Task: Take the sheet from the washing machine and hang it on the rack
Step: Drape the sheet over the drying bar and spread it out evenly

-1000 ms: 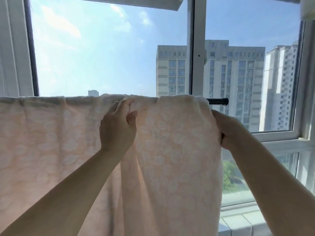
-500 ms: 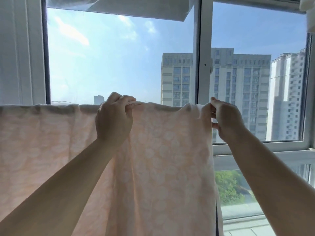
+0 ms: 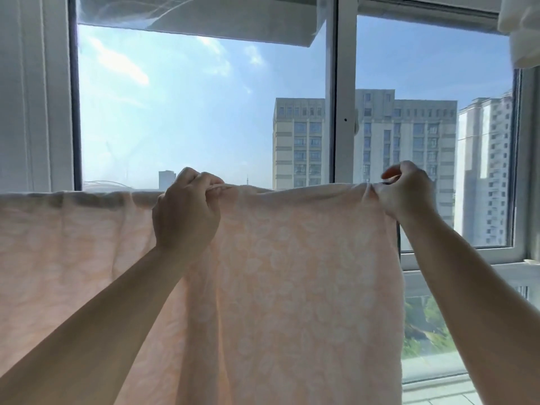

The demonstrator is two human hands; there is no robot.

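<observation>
A pale peach sheet (image 3: 292,282) with a faint white leaf pattern hangs across the view, draped over a rack bar that it hides completely. Its top fold runs level from the left edge to the right of centre. My left hand (image 3: 187,211) pinches the top fold near the middle. My right hand (image 3: 406,191) grips the sheet's upper right corner, bunching the cloth there. Between the two hands the fold is pulled fairly taut.
Directly behind the sheet stands a large window with a white frame and a central post (image 3: 344,112). A white wall or frame panel (image 3: 32,97) fills the left. White cloth (image 3: 523,27) hangs at the top right corner. A window sill (image 3: 438,396) lies low right.
My right hand slid rightward along the top, spreading the sheet over the black bar end that showed earlier. My left hand shifted from laying flat to pinching the fold. The view tilted upward.
</observation>
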